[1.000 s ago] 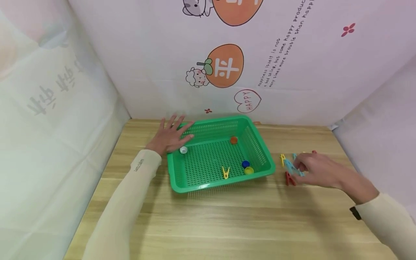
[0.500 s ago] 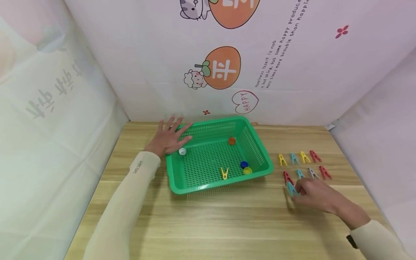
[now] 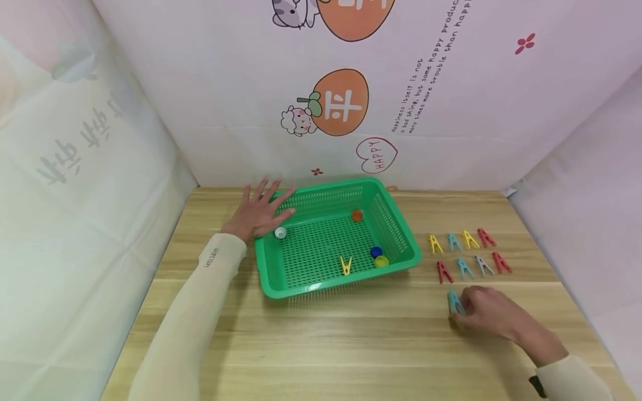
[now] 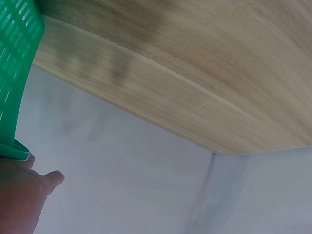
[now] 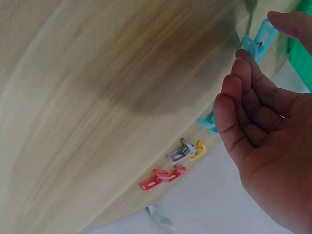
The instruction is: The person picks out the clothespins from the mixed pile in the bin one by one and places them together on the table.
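My left hand [image 3: 257,216] lies with spread, straight fingers over the back left corner of the green plastic basket [image 3: 311,288]. In the left wrist view, part of that hand [image 4: 22,195] shows beside the basket's rim. To the right of the basket, my right hand [image 3: 489,314] pinches a light blue clothespin [image 3: 455,302] at the tabletop. The right wrist view has this clothespin [image 5: 265,36] between thumb and index finger. Just beyond stand two rows of clothespins, including a red clothespin [image 3: 444,272], a blue clothespin [image 3: 464,268] and a grey clothespin [image 3: 484,265].
Inside the basket are a yellow clothespin [image 3: 346,265], a white cap [image 3: 280,233], an orange cap [image 3: 356,215], a blue cap [image 3: 376,252] and a yellow cap [image 3: 382,261]. Printed cloth [image 3: 225,145] hangs behind the wooden table [image 3: 321,351] and along both sides.
My right hand has come nearer with the blue clothespin, from over the rows down to the table in front of them. The left hand stays on the basket.
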Action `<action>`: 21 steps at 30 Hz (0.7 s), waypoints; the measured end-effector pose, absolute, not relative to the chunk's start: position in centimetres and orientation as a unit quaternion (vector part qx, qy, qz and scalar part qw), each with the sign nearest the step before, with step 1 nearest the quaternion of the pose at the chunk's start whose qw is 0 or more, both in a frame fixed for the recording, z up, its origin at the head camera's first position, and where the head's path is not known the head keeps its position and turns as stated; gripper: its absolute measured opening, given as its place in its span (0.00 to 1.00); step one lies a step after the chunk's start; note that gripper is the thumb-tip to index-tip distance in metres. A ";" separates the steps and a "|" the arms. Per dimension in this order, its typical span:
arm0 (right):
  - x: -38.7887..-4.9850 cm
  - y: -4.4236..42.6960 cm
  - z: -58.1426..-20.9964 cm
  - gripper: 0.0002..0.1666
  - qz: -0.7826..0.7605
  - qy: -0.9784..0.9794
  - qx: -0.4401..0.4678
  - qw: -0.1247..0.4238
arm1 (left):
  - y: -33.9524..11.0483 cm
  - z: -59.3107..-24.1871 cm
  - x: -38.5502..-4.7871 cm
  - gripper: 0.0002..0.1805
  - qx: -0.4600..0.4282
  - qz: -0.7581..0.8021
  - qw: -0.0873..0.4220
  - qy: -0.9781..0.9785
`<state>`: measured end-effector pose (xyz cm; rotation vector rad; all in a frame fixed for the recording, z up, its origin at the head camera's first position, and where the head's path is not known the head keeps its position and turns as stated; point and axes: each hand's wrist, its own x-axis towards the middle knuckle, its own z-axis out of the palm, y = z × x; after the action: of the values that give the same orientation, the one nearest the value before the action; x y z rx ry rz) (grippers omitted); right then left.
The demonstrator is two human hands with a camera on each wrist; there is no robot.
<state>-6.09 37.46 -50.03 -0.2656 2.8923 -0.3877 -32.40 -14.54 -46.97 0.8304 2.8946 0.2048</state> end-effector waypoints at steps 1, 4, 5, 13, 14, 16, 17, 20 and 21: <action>-6.1 37.5 -50.2 0.17 -0.130 0.982 -0.087 0.108 | -14.6 -47.0 -32.4 0.41 0.275 0.067 0.062 0.957; -6.1 37.4 -50.5 0.17 -0.130 0.982 -0.084 0.112 | -14.6 -47.2 -32.5 0.41 0.275 0.068 0.062 0.957; -6.1 37.4 -50.6 0.18 -0.129 0.982 -0.083 0.113 | -14.6 -47.2 -32.5 0.41 0.275 0.067 0.062 0.957; -6.2 37.6 -50.0 0.23 -0.121 0.982 -0.076 0.125 | -14.6 -46.7 -32.3 0.41 0.274 0.071 0.066 0.957; -6.3 37.7 -49.8 0.24 -0.120 0.982 -0.077 0.125 | -14.6 -46.8 -32.3 0.41 0.275 0.071 0.065 0.957; -6.5 37.8 -49.2 0.25 -0.120 0.982 -0.079 0.120 | -14.6 -46.8 -32.4 0.41 0.275 0.072 0.064 0.957; -6.7 37.8 -48.8 0.26 -0.122 0.982 -0.080 0.117 | -14.6 -46.8 -32.4 0.41 0.276 0.071 0.063 0.957; -7.4 37.9 -47.5 0.27 -0.123 0.984 -0.079 0.104 | -14.6 -47.0 -32.4 0.41 0.276 0.069 0.062 0.957; -7.7 37.9 -47.0 0.26 -0.122 0.984 -0.080 0.099 | -14.7 -47.0 -32.4 0.41 0.275 0.069 0.063 0.957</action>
<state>-7.71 37.87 -46.97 -0.2360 2.9117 -0.3613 -32.44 -14.66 -47.03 0.8326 2.8914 0.2095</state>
